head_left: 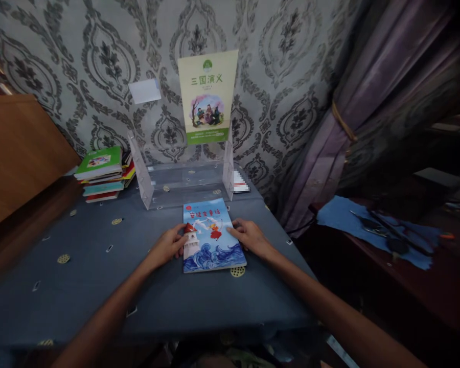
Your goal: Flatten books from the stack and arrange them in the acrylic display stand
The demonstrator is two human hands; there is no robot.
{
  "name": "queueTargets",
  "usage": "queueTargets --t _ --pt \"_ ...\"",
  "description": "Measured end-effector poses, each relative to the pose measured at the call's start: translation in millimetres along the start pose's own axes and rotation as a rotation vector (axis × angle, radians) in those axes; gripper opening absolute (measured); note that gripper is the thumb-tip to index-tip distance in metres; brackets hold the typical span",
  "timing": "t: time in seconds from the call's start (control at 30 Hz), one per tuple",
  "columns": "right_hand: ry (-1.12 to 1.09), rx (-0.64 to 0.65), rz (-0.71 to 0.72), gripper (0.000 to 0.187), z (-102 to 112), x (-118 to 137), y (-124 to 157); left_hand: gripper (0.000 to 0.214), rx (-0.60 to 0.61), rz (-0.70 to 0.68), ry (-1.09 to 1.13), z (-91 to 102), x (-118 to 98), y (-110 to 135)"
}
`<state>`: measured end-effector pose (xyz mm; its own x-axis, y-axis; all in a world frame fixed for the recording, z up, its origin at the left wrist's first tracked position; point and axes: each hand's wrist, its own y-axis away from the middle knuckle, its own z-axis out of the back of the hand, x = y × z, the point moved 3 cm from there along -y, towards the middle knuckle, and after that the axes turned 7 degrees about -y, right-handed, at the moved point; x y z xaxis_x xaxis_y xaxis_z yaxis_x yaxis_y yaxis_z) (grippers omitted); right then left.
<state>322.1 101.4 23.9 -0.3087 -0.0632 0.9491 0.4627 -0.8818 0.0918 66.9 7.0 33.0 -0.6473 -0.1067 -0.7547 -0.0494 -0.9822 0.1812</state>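
Note:
A blue paperback book [213, 240] with red Chinese lettering, a lighthouse and waves lies cover up, held between my two hands. My left hand [168, 242] grips its left edge, fingertips curled at the side. On the right edge, my right hand [250, 236] has its thumb on the cover and its other fingers along or under the side, partly hidden. Just beyond the book stands a clear acrylic rack [187, 176]. Above it, a pale yellow-green book [207, 97] is upright with its cover facing me; its support is hard to make out.
A stack of books [101, 171] with a green one on top sits at the left, beside a brown wooden panel [23, 153]. A white card [144, 91] shows near the patterned wall. Right of the table, a blue cloth [368, 225] carries dark tools below a purple curtain [352, 97].

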Motion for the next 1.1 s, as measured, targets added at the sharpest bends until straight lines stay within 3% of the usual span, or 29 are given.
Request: queueTargets --t 0.13,0.27,0.4,0.53,0.63,0.73,0.9,1.1 --pt "0.193 0.005 0.020 0.032 2 6 1 0.047 -0.141 -0.068 -0.236 8.9 -5 -11" --pt "0.595 -0.119 0.068 0.037 6 18 2 0.033 -0.366 -0.104 -0.552 16.3 -8 -26" --pt "0.767 -0.141 0.086 0.033 -3 32 0 0.027 -0.465 -0.235 -0.674 14.9 -8 -45" --pt "0.766 -0.103 0.270 0.030 -24 45 -10 0.029 -0.522 -0.285 -0.679 10.3 0 -63" --pt "0.720 -0.021 0.494 0.028 -42 52 -25 0.029 -0.538 -0.268 -0.680 6.2 7 -71" --pt "0.679 0.064 0.615 0.032 -60 53 -43 0.030 -0.559 -0.266 -0.700 4.3 10 -72" --pt "0.643 0.119 0.637 0.040 -82 47 -67 0.032 -0.554 -0.313 -0.718 4.7 9 -73" --pt "0.643 0.137 0.620 0.047 -89 34 -79 0.033 -0.544 -0.315 -0.689 5.8 6 -72"
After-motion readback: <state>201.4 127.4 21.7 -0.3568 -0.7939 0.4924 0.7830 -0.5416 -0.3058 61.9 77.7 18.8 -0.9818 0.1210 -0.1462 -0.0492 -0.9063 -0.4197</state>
